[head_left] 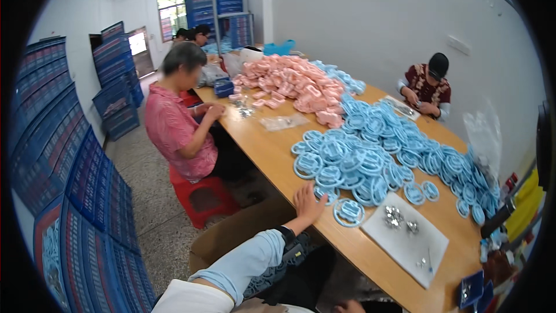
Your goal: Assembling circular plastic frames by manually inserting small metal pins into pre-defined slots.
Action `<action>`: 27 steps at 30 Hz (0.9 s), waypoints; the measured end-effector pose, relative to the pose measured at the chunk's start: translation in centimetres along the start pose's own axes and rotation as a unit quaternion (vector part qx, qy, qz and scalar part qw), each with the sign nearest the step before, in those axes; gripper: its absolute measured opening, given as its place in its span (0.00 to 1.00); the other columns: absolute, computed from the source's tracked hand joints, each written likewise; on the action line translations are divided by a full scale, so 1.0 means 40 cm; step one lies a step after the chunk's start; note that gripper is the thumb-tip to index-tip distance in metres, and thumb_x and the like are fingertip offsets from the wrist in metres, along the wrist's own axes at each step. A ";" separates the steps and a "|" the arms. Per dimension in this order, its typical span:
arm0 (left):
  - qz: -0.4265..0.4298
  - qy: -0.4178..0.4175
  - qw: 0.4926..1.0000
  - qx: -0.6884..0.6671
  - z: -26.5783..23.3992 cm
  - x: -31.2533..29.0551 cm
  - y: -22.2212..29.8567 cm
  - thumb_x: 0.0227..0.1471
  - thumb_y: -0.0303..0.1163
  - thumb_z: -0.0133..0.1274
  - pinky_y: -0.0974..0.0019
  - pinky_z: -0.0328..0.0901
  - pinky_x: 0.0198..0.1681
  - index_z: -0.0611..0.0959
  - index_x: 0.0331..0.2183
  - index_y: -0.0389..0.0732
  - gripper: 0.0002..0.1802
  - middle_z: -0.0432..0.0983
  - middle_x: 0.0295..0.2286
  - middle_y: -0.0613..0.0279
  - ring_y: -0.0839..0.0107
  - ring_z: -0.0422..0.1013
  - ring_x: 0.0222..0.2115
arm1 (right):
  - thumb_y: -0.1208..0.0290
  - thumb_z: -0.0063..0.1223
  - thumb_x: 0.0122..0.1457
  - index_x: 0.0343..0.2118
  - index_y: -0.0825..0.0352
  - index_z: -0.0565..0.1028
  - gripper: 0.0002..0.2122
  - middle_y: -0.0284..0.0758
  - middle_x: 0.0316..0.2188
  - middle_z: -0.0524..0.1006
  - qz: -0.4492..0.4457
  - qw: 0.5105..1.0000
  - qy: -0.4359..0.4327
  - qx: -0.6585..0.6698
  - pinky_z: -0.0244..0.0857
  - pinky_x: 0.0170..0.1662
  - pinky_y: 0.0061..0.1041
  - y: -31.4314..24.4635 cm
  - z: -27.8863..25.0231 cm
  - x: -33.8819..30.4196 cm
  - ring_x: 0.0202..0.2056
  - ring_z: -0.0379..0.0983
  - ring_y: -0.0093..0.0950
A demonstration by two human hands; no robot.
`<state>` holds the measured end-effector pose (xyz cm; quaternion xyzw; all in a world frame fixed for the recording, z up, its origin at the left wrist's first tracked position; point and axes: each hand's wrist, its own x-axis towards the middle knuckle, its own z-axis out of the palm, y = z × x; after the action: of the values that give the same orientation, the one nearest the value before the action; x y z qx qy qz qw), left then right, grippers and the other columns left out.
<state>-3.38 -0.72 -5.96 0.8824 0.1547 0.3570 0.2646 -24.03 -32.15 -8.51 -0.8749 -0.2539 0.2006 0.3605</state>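
Observation:
My left hand (308,203) lies at the table's near edge, fingers stretched out and apart. Its fingertips and thumb are beside the light-blue oval plastic pieces (329,193) at the front of a large heap; whether they touch one is hard to make out. A single blue oval piece (348,213) lies flat to the right of this hand. Low in the picture, below the table edge, only part of my right hand (349,307) shows, with its fingers mostly cut off. On a white board (376,226) to the right rest small shiny metal parts (394,217) and a thin tool (430,259).
A pink heap of plastic pieces (289,78) covers the table farther back. A person in pink (179,124) sits on a red stool (200,203) at left; another person (427,90) works across. Blue crates (95,179) stand stacked left. Small blue bins (472,290) sit at the near right corner.

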 end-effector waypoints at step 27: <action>-0.003 -0.198 0.973 0.117 -0.031 0.043 0.094 0.44 0.47 0.50 0.52 0.48 0.50 0.59 0.51 0.35 0.37 0.61 0.45 0.46 0.51 0.57 0.47 | 0.54 0.53 0.48 0.51 0.67 0.61 0.30 0.45 0.50 0.61 0.020 0.950 -0.164 0.264 0.50 0.54 0.31 0.181 -0.192 0.220 0.53 0.54 0.38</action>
<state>-2.74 -2.53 -2.08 0.9599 0.1428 0.1541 0.1857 -10.81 -35.46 -10.22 -0.7083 -0.2296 0.4088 0.5277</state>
